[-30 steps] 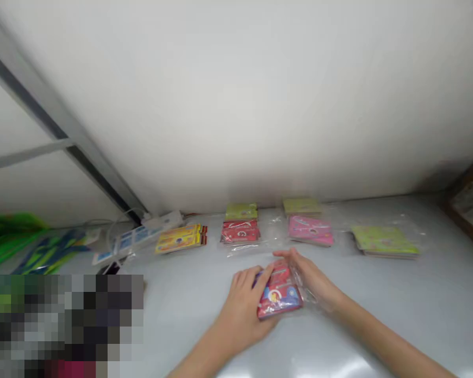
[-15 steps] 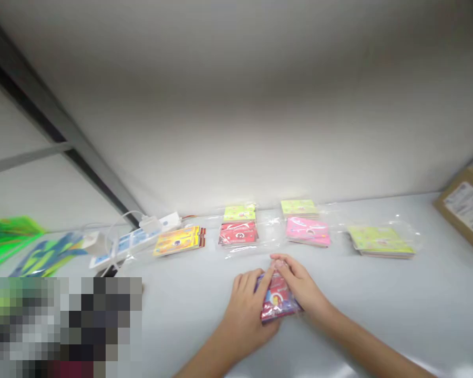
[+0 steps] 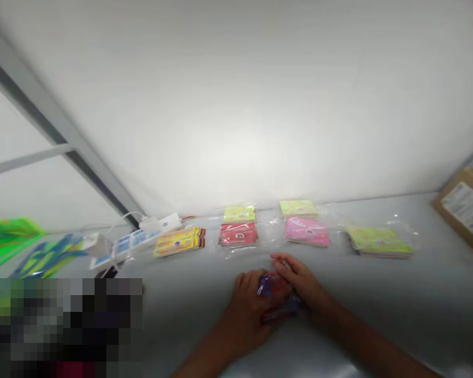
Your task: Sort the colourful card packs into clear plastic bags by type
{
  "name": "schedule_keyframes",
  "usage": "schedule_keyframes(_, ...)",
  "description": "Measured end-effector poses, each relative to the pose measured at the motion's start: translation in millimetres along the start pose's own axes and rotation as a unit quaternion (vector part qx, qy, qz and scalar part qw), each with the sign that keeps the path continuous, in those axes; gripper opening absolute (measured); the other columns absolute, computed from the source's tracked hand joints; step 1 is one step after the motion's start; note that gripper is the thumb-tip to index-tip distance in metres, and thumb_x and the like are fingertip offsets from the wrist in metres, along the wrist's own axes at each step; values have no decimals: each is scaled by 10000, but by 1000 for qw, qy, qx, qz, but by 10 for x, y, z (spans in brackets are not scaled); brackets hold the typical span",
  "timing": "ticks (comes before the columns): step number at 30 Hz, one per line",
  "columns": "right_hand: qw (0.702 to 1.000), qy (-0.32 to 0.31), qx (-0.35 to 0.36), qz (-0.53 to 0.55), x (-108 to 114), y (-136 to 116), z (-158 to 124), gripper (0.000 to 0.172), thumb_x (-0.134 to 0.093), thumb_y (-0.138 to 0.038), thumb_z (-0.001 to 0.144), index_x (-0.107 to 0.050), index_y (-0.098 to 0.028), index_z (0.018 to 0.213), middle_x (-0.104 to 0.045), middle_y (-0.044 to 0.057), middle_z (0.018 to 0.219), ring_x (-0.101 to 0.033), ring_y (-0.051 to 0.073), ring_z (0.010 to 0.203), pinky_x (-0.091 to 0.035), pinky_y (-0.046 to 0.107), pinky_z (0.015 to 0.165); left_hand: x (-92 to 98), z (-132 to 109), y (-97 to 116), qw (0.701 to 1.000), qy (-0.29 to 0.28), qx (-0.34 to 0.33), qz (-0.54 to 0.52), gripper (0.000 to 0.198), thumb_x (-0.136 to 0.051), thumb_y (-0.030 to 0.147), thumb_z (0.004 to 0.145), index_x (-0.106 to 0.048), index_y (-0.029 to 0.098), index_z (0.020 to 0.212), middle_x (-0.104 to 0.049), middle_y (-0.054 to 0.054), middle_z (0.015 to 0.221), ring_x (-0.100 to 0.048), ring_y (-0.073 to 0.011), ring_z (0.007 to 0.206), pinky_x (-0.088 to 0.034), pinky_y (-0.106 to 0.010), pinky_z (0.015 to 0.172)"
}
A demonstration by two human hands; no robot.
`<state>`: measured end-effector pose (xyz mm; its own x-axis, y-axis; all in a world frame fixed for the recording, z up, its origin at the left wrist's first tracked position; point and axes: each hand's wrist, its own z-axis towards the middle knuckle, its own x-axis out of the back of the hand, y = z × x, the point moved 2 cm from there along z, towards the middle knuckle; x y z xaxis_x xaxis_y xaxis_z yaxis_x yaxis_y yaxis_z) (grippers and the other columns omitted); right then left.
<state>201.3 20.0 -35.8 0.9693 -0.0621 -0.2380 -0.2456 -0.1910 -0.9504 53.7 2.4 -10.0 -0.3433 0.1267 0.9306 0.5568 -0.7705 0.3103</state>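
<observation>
A stack of red and purple cards in a clear plastic wrapper (image 3: pixel 275 282) lies between my hands, low in the middle of the view. My left hand (image 3: pixel 250 302) grips it from the left, its fingers laid across the top and hiding much of the print. Curled along the right side, my right hand (image 3: pixel 301 281) holds the upper right edge of the same pack. Behind them sit a red card stack (image 3: pixel 238 234) and a pink card stack (image 3: pixel 307 232), both in clear plastic.
Yellow-green card stacks (image 3: pixel 380 241) and an orange-yellow stack (image 3: pixel 177 242) lie along the wall. On the left are a power strip (image 3: pixel 142 239) with cables, blue-green packets (image 3: pixel 49 256) and a bright green packet (image 3: pixel 8 239). A cardboard box (image 3: pixel 465 210) stands at the right.
My left fingers have moved right and further over the pack, covering more of its front. My right hand stays nearly in place. The hands and near table look darker.
</observation>
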Motion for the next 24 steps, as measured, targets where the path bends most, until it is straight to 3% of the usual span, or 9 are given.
schedule_keyframes(5, 1000, -10, -17, 20, -4, -41, -17, 376, -672, -434, 646, -596, -208, 936, -581, 4, 833, -542, 149, 686, -429, 261, 636, -7, 2, -9, 1000, 21, 2, -15, 580, -637, 271, 772, -406, 349, 1298, -447, -94, 1199, -411, -285, 1092, -344, -441, 877)
schedule_keyframes(11, 999, -6, -30, 16, 40, -52, -11, 356, -668, -392, 670, -592, -180, 946, -577, 7, 834, -552, 154, 725, -441, 267, 672, 16, -14, -19, 998, 43, -8, -53, 508, -646, 305, 772, -472, 346, 1248, -461, -87, 1196, -437, -267, 1074, -358, -426, 878)
schedule_keyframes(17, 998, -47, -6, -31, 62, -128, -19, 388, -619, -461, 712, -595, -195, 994, -615, 35, 874, -569, 202, 840, -446, 328, 776, 45, -43, -56, 996, 79, -11, -50, 506, -671, 301, 756, -497, 327, 1230, -458, -90, 1216, -445, -264, 1072, -366, -421, 883)
schedule_keyframes(21, 992, -127, -14, -19, 52, -186, -64, 360, -600, -480, 729, -645, -172, 911, -650, 59, 904, -588, 209, 862, -439, 332, 814, 70, -54, -113, 993, 116, 0, -18, 474, -664, 269, 751, -529, 306, 1204, -459, -100, 1219, -448, -275, 1078, -376, -437, 880)
schedule_keyframes(24, 973, -218, -73, -9, 43, -169, -119, 378, -579, -494, 743, -662, -161, 901, -672, 59, 794, -605, 179, 676, -476, 316, 675, 90, -65, -153, 989, 147, 15, 7, 441, -650, 247, 744, -556, 312, 1170, -463, -90, 1218, -457, -280, 1072, -385, -443, 874)
